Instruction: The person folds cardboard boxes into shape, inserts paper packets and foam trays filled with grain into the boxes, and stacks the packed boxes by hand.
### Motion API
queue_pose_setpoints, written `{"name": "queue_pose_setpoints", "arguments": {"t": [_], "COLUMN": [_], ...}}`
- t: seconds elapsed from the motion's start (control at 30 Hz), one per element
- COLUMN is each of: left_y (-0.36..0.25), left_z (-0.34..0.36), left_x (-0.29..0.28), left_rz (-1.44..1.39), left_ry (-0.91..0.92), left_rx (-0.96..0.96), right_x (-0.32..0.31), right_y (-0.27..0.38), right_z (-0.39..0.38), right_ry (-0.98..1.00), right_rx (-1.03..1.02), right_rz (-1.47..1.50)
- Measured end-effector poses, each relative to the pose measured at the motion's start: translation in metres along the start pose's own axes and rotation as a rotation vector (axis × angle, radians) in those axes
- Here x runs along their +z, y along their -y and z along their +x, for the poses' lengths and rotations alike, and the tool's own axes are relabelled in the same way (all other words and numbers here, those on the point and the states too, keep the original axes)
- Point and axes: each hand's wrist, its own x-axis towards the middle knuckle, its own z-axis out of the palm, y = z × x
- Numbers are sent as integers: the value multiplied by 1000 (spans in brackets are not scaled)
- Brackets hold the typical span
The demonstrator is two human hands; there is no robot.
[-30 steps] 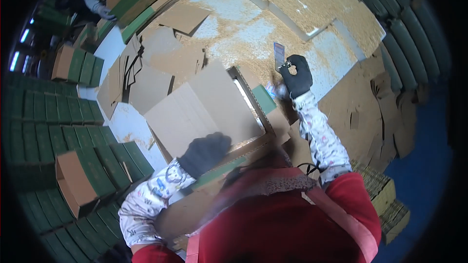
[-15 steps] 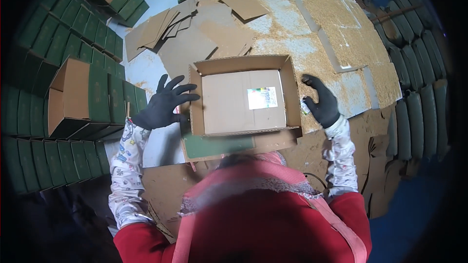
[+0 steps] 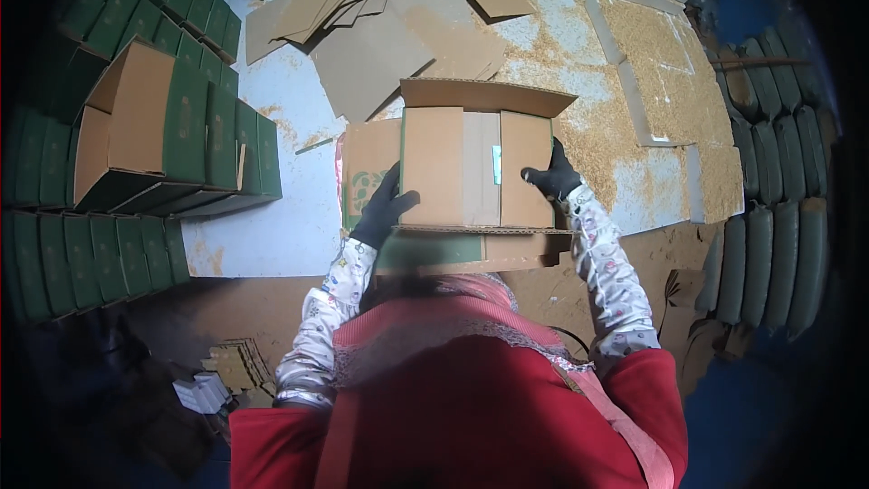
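In front of me on the table stands an open cardboard box (image 3: 434, 167). Its two side flaps lie folded inward, with a gap between them. Through the gap show a cardboard sheet (image 3: 480, 190) and part of a small printed card (image 3: 496, 165). The long far flap (image 3: 489, 97) and the near flap stick outward. My black-gloved left hand (image 3: 385, 210) grips the box's left side, thumb on the folded flap. On the opposite side my gloved right hand (image 3: 556, 177) does the same, its thumb over the right flap. Both hands' outer fingers are partly hidden.
Flat brown and green cardboard (image 3: 369, 140) lies beneath the box. Loose cardboard sheets (image 3: 371, 59) are spread beyond it. Green boxes (image 3: 186, 131) are stacked at left. Sawdust-like crumbs and pale blocks (image 3: 652, 72) cover the right side; filled dark bags (image 3: 769, 254) are piled farther right.
Both hands have come in from beside the box onto its sides. The two side flaps have folded inward, covering most of the sheet and card inside. The view has shifted slightly.
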Motion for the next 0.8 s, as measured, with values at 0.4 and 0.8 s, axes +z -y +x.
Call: {"name": "queue_pose_setpoints", "arguments": {"t": [0.4, 0.8], "left_y": [-106, -94], "left_z": [-78, -204], "left_x": [-67, -484], "left_rz": [-380, -41], "left_ry": [-262, -1248], "left_rx": [39, 801], "right_x": [50, 190], "right_y": [80, 309], "right_z": [-32, 100], "right_ry": [115, 635], "right_rx": [361, -207], "right_rz": [1011, 1380]}}
